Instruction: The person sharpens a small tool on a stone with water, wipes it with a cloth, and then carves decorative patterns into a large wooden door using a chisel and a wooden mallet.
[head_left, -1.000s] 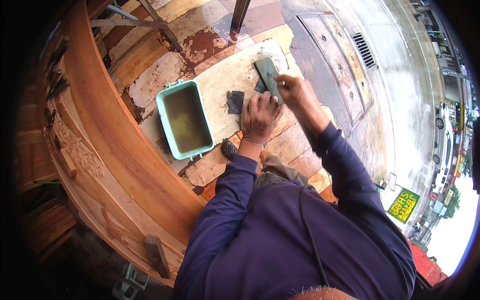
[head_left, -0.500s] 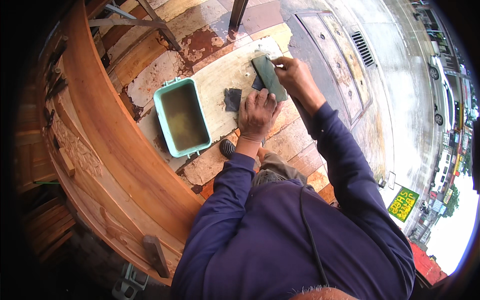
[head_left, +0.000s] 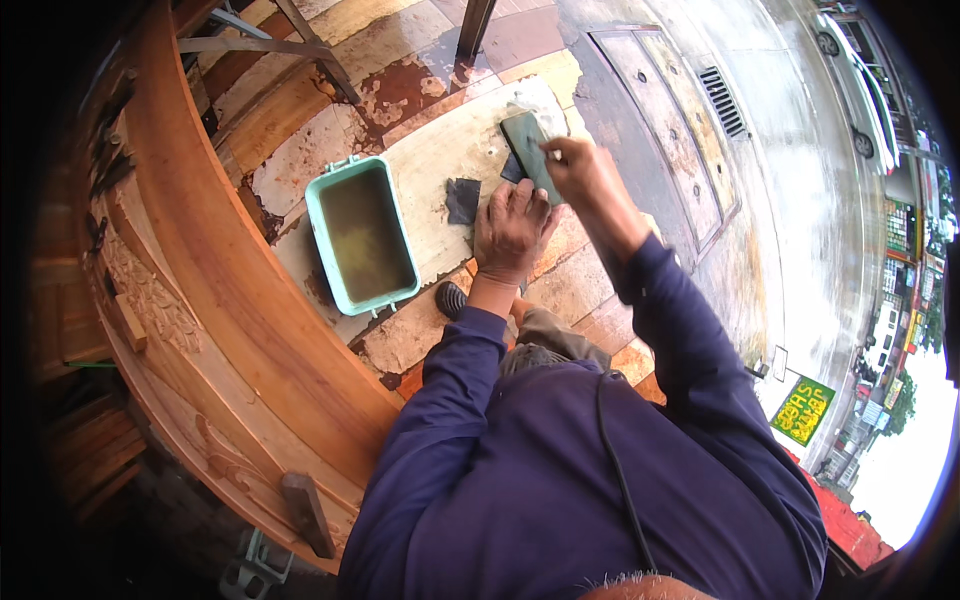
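Observation:
A grey-green sharpening stone (head_left: 527, 140) lies slanted on a pale, worn board (head_left: 440, 140). My left hand (head_left: 513, 232) is closed over the stone's near end, fingers bent across it. Above the stone's right edge, my right hand (head_left: 588, 180) is closed in a pinch; a small pale tip (head_left: 557, 156) shows at its fingers, but what it belongs to is hidden. One dark square of sandpaper (head_left: 462, 201) lies left of my left hand, and another dark piece (head_left: 513, 168) is partly under the stone. Left of these stands a mint-green plastic basin (head_left: 316, 215) of murky water.
A large curved wooden piece with carving (head_left: 250, 290) fills the left side. Patchwork tiles (head_left: 400, 335) surround the board. A metal leg (head_left: 474, 30) stands beyond it. Further right are a floor drain grate (head_left: 722, 100), a wet street and a white car (head_left: 862, 95).
My right hand has shifted slightly left and down along the stone, its fingers now more curled. The left hand stays over the stone's near end. The white car has moved up in the picture.

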